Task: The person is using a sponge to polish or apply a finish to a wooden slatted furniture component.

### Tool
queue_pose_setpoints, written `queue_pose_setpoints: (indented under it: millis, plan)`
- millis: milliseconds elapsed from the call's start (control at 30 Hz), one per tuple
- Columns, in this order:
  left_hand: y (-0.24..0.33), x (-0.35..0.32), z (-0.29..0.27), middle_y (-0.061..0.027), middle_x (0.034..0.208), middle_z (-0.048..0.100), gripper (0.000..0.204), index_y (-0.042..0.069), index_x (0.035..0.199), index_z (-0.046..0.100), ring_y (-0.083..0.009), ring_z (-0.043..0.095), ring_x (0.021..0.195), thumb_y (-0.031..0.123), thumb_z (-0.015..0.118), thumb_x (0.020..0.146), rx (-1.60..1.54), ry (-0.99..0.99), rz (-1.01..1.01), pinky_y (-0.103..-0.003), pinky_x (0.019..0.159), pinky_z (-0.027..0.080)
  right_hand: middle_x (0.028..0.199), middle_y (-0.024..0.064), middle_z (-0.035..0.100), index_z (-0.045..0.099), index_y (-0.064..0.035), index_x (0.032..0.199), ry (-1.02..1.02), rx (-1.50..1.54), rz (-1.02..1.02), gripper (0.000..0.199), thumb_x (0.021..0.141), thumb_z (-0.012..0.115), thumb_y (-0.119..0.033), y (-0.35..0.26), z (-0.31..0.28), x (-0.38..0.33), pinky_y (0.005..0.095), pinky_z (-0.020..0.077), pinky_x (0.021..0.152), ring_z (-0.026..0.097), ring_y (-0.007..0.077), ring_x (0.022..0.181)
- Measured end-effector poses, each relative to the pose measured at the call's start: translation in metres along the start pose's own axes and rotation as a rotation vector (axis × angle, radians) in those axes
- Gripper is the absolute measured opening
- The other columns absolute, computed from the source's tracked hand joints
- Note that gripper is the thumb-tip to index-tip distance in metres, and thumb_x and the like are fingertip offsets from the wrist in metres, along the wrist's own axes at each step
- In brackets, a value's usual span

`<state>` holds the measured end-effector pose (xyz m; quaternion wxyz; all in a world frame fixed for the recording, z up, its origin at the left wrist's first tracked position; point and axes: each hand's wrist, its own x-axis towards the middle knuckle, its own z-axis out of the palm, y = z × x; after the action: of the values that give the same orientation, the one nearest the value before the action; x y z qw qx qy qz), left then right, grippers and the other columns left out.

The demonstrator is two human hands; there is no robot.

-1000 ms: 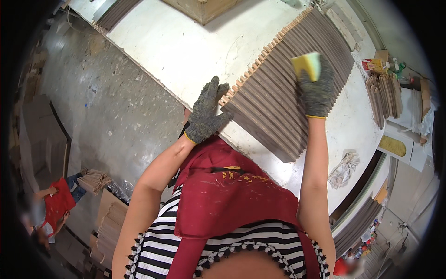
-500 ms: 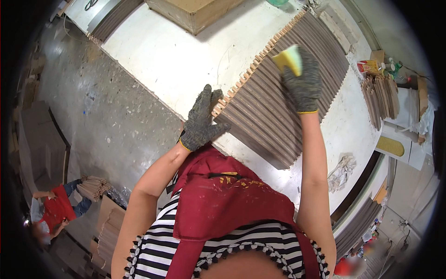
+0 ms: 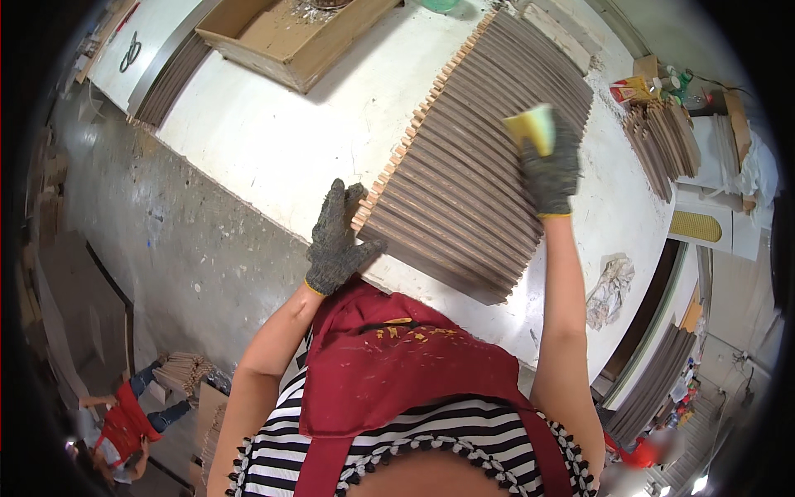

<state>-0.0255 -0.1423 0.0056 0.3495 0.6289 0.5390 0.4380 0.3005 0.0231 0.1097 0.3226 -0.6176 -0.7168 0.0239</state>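
Observation:
A slanted row of long brown wood-like strips [image 3: 464, 166] lies packed side by side on the white table [image 3: 331, 132], pale notched ends along its left side. My right hand [image 3: 553, 178], in a dark knit glove with a yellow cuff, grips a yellow and white sponge [image 3: 532, 127], blurred by motion, over the strips near their right ends. My left hand [image 3: 334, 244], gloved alike, is at the near left corner of the row. Its fingers are spread, with the thumb along the nearest strip and the other fingers beside the notched ends.
An open wooden box [image 3: 302, 73] stands at the far side, near a green bowl [image 3: 440, 4]. More strips [image 3: 166, 91] lie far left, and a bundle of strips [image 3: 662, 137] sits at right. Crumpled plastic [image 3: 611, 290] lies near right. Another person [image 3: 128, 422] in red is at lower left.
My right hand has moved the sponge nearer and toward the right ends of the strips. My left hand keeps its place at the corner. The whole view has shifted slightly.

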Motion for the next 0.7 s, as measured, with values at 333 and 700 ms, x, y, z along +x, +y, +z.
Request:
queue_pose_setpoints:
  millis: [333,700]
  plan:
    - [0.011,0.026,-0.005,-0.019,0.142,0.049,0.119,-0.002,0.151,0.029,-0.0316,0.055,0.123,0.034,0.096,0.059,0.043,-0.155,0.051,-0.039,0.099,0.05,0.136,0.0151,0.056,0.048,-0.0082,0.142,-0.475,0.149,-0.482,0.07,0.078,0.077,-0.016,-0.08,0.004,-0.098,0.0435,0.0445,0.104,0.056,0.0324,0.122]
    - [0.004,0.043,-0.009,-0.0229,0.147,0.047,0.112,-0.001,0.147,0.04,-0.0397,0.045,0.136,0.048,0.09,0.06,0.288,-0.273,0.262,-0.053,0.118,0.027,0.123,0.0184,0.061,0.052,-0.0036,0.137,0.165,-0.087,0.174,0.063,0.083,0.077,-0.022,0.063,-0.071,-0.052,0.0429,0.0499,0.098,0.06,0.0336,0.111]
